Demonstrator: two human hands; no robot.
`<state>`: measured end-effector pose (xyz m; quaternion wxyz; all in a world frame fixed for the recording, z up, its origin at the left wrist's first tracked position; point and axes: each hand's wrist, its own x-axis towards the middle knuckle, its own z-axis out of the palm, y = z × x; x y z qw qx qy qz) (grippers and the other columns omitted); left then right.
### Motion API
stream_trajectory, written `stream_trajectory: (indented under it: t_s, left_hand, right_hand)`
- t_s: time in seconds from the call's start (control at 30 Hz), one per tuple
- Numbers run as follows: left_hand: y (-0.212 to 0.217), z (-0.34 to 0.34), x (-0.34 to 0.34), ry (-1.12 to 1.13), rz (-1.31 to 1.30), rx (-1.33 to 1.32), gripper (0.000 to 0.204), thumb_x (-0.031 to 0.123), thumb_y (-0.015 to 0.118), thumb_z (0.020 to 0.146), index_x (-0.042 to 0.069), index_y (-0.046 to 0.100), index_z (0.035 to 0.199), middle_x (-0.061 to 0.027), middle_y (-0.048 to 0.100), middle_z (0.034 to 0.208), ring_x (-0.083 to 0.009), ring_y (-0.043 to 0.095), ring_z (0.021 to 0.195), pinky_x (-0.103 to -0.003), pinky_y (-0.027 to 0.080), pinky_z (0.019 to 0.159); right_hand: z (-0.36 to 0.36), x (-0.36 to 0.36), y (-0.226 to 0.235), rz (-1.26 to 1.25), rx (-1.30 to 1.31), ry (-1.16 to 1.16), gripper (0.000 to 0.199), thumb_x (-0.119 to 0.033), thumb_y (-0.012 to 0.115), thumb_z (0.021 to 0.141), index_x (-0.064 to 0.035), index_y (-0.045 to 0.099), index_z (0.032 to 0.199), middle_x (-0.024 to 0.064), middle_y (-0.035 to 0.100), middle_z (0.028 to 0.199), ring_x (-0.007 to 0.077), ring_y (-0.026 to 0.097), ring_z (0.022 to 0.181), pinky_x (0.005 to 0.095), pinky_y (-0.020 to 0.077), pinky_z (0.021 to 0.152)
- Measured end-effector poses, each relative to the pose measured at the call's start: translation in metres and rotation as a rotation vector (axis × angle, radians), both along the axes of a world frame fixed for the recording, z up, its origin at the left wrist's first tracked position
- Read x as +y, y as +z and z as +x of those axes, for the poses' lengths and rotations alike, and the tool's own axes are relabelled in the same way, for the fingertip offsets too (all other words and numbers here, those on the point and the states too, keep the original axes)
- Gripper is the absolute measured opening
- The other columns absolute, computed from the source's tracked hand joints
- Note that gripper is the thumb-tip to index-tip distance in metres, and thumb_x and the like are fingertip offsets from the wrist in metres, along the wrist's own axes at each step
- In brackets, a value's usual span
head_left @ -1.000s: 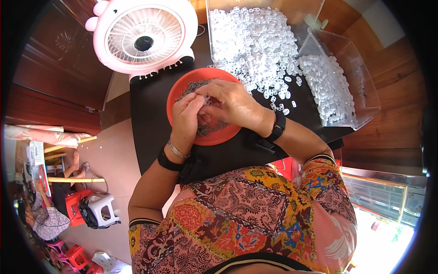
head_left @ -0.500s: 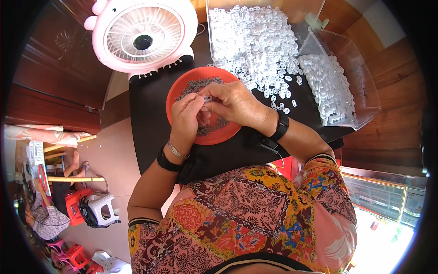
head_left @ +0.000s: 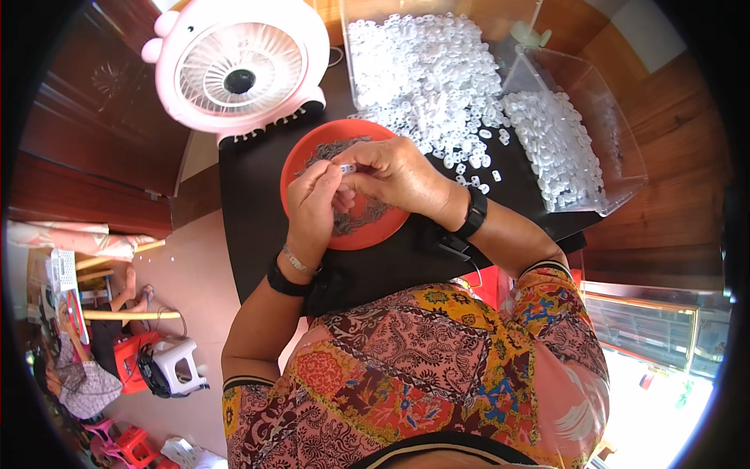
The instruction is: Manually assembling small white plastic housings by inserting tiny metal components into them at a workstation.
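Left hand (head_left: 311, 207) and right hand (head_left: 400, 181) pinch a small white piece (head_left: 348, 168) above a red bowl (head_left: 378, 231); the piece looks light, stiff, perhaps slippery, best gripped by its ends.

The black worktop (head_left: 262, 195) carries a pink fan (head_left: 173, 82) at its far left and a red bowl (head_left: 294, 168) nearer, toward the middle. Along the far side stands a clear container (head_left: 512, 14), loose white pieces (head_left: 469, 146) scattered in front; a second clear bin (head_left: 625, 152) stands right.
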<state>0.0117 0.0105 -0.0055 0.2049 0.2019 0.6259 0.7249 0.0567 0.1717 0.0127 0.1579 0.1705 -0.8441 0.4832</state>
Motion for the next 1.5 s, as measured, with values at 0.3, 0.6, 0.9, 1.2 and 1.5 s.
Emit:
stream_trajectory:
  t_s: [0.3,0.6,0.9,1.2,1.5]
  left_hand:
    - [-0.001,-0.005,-0.007,-0.001,0.022,0.008,0.024,0.016,0.048,0.093,0.001,0.062,0.081,-0.004,0.058,0.065,-0.0092,0.054,0.055,-0.021,0.041,0.05]
    - [-0.003,-0.007,-0.004,-0.032,-0.025,0.019,0.025,0.019,0.049,0.094,0.002,0.061,0.08,-0.0026,0.058,0.065,-0.0079,0.052,0.054,-0.02,0.039,0.049]
    - [-0.008,-0.013,-0.004,-0.015,-0.06,-0.041,0.026,0.019,0.049,0.094,0.002,0.06,0.079,-0.0018,0.057,0.064,-0.0077,0.052,0.054,-0.02,0.038,0.049]
    - [-0.005,-0.011,-0.003,-0.056,-0.065,-0.05,0.025,0.018,0.048,0.093,0.002,0.061,0.079,-0.0015,0.057,0.065,-0.0074,0.052,0.055,-0.02,0.038,0.05]
    - [-0.005,-0.01,-0.003,-0.061,-0.079,-0.041,0.026,0.019,0.048,0.093,0.002,0.061,0.079,-0.0016,0.058,0.065,-0.0075,0.052,0.055,-0.02,0.038,0.05]
  right_hand:
    - [0.01,0.11,0.076,0.445,0.698,-0.92,0.028,-0.008,0.074,0.072,-0.0123,0.068,0.099,0.0066,0.067,0.09,0.027,0.065,0.081,0.0339,0.0529,0.071]
    - [0.012,0.104,0.052,0.412,0.142,-0.674,0.015,-0.02,0.066,0.081,-0.0103,0.071,0.091,0.0101,0.069,0.088,0.0284,0.066,0.078,0.0349,0.0521,0.071]
    - [-0.021,0.097,-0.019,0.862,-0.026,-0.451,0.014,-0.017,0.065,0.075,-0.0106,0.067,0.087,0.0072,0.059,0.09,0.0284,0.058,0.092,0.0383,0.0509,0.076]
    - [-0.021,0.101,-0.022,0.76,0.002,-0.494,0.006,-0.015,0.06,0.077,-0.0088,0.063,0.077,0.0093,0.062,0.085,0.0289,0.06,0.087,0.0397,0.0518,0.073]
    - [-0.018,0.087,-0.021,0.684,0.073,-0.367,0.009,-0.017,0.062,0.078,-0.0078,0.062,0.08,0.0082,0.063,0.088,0.0282,0.06,0.09,0.0388,0.0507,0.076]
